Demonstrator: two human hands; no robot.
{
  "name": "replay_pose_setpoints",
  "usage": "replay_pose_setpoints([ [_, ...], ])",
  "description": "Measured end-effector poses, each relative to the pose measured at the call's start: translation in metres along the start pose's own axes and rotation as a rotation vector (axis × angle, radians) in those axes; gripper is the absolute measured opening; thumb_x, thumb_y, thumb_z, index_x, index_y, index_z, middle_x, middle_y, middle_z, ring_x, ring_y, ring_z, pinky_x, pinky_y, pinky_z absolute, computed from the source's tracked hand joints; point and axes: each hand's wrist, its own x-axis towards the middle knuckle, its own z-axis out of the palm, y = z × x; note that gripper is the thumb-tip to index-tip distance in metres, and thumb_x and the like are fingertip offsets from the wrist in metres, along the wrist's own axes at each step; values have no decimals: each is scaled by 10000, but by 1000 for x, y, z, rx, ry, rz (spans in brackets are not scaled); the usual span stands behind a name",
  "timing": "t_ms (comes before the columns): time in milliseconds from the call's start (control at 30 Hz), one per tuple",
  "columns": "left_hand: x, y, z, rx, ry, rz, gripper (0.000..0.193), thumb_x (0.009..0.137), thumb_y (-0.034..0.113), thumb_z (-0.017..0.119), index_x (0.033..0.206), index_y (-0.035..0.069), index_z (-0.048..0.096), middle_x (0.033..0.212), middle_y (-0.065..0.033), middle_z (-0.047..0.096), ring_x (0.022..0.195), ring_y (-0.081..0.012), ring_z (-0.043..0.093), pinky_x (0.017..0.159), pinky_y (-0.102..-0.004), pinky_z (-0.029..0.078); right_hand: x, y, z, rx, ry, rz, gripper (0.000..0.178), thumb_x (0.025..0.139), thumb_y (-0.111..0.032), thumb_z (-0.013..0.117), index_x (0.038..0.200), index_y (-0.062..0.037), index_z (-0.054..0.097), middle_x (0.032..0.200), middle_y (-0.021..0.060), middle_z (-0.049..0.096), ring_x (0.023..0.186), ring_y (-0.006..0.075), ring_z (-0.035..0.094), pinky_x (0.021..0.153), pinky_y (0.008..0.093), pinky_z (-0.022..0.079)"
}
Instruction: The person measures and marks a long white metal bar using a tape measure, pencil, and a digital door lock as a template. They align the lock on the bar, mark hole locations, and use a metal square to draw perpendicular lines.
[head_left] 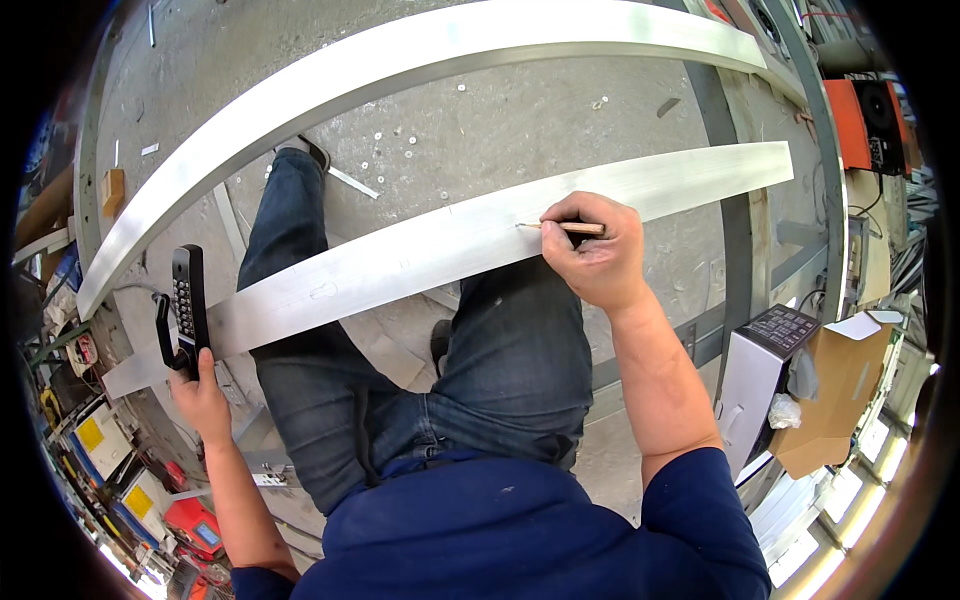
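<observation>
A long flat silver metal bar (400, 255) runs across the view, over my thighs, with faint pencil marks on its face. My left hand (203, 400) is closed round the lower end of a black keypad door lock (188, 300), which has rows of round buttons and a lever handle. The lock stands over the bar's left end. In my right hand (595, 250), a pencil (583, 228) is pinched between thumb and fingers. Its tip points left and meets the bar's surface, right of the middle.
Beyond lies a second silver metal bar (400, 60). White pieces dot the concrete floor (480, 115). At right are a steel frame (735, 230), an open cardboard box (835, 390), a white and black box (755, 385) and an orange machine (865, 120). Tools crowd the left side.
</observation>
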Motion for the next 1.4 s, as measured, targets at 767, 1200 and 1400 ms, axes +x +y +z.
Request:
replay_pose_setpoints([
  [767,0,0,5,10,6,83,374,1003,197,724,1256,-64,631,1163,-107,696,1033,-189,617,955,-319,468,2,-1,2,-49,-15,-47,28,793,-8,724,807,-11,700,712,59,678,611,117,607,572,259,473],
  [1200,0,7,7,33,0,102,372,1003,214,721,1242,-59,640,1152,-111,701,1027,-198,620,946,-325,471,2,-2,1,-32,-28,-18,20,796,4,705,805,-5,690,702,42,665,613,95,590,568,254,459],
  [1400,0,13,10,17,12,100,377,994,224,732,1231,-56,644,1137,-107,699,1020,-192,619,934,-324,478,-1,6,-7,158,-19,131,27,822,-19,712,839,-1,722,735,30,697,658,79,609,603,239,480],
])
